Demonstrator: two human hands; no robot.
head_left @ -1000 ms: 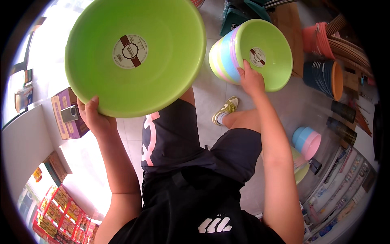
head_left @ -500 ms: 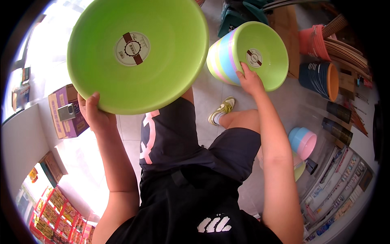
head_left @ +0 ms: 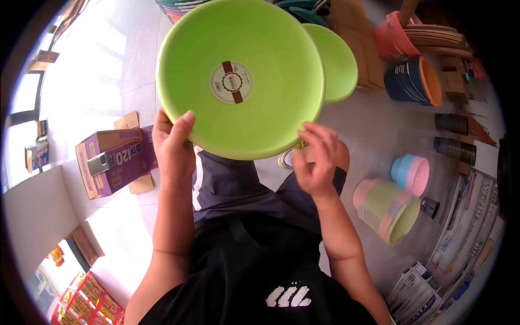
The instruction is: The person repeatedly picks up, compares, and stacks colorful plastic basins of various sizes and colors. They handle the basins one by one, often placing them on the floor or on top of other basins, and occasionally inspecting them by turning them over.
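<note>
A large round light-green basin [head_left: 271, 116] with a round paper label on its inner bottom is held up in front of me. My left hand [head_left: 176, 146] grips its near-left rim, thumb over the edge and fingers mostly hidden beneath. By the near-right rim is my right hand [head_left: 317, 162], its bent fingers slightly apart and somewhat blurred; the fingertips are close to the rim, and whether they touch it I cannot tell. Partly hidden behind the basin is a light-green tub [head_left: 341, 65], only its inside showing on the right.
An open purple carton [head_left: 122, 162] stands on the left with a small silvery device [head_left: 97, 163] before it. At right are a stack of striped tubs [head_left: 379, 208], blue and pink buckets [head_left: 414, 174], dark-blue and orange buckets [head_left: 409, 81], and shelves [head_left: 460, 227].
My right hand has let go of the smaller tub and come back to the basin's near-right rim. The basin has shifted right in view, now overlapping that tub.
</note>
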